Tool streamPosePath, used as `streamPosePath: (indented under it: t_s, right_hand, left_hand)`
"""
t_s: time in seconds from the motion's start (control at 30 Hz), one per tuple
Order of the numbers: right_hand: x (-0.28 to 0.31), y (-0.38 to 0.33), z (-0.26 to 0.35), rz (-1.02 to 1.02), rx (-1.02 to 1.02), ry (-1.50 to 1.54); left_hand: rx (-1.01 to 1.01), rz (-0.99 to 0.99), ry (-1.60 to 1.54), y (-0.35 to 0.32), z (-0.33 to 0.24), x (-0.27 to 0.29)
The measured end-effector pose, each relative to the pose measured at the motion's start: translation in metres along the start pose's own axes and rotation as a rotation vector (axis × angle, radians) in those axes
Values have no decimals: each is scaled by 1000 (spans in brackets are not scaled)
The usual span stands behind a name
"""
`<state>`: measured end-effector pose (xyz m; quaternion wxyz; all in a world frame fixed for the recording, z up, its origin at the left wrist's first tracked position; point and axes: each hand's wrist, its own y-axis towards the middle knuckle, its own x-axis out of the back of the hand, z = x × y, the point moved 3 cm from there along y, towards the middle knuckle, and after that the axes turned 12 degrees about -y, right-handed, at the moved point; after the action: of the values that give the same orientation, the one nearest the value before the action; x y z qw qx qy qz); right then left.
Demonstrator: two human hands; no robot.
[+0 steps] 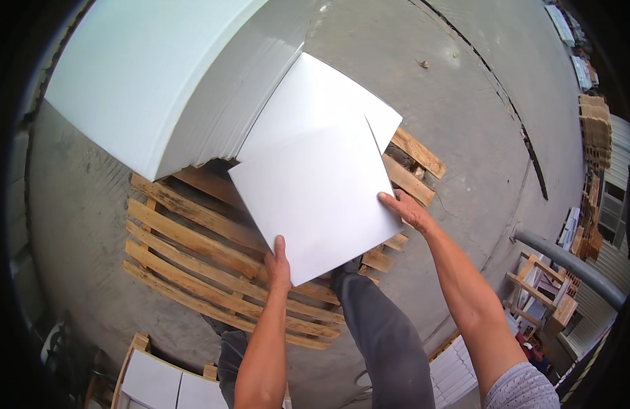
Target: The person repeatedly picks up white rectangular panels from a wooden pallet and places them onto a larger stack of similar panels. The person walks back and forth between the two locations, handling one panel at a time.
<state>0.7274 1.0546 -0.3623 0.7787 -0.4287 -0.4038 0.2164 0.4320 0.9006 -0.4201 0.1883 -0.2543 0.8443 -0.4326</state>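
I hold a white square panel [321, 204] tilted in front of me, with both hands on its near part. My left hand [279, 268] grips the lower left edge, thumb on the top face and fingers hidden beneath. On the right edge my right hand [406, 210] has its thumb on top, the other fingers partly hidden. Just beyond, another white panel [328, 88] lies at a different angle, partly covered by the held one. Against it rises a tall stack of white panels [151, 61]. Under these is a wooden pallet [199, 238] with bare slats showing.
My leg [383, 341] is at the pallet's near side. White panels [151, 382] lie in a wooden crate at the lower left, with more white pieces [458, 371] at the lower right. A grey pipe [570, 266], a wooden frame [536, 286] and stacked pallets [594, 129] stand at right.
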Motion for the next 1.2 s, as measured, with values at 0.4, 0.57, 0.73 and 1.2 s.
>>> streamPosePath:
  t_s: [0.4,0.57,0.73,1.2]
  right_hand:
    - [-91,-193,59,253,-270,-32]
    - [-161,-261,70,473,-433,-151]
    - [-251,-361,95,535,-475,-307]
    - [-467,-621,379,379,-14,-800]
  left_hand:
    - [473,-105,153,-175,-49,159]
    - [718,28,26,-235,-47,261]
    - [760,-118,-163,-369,-60,364]
    - [416,-162,-631,-556,-40,658]
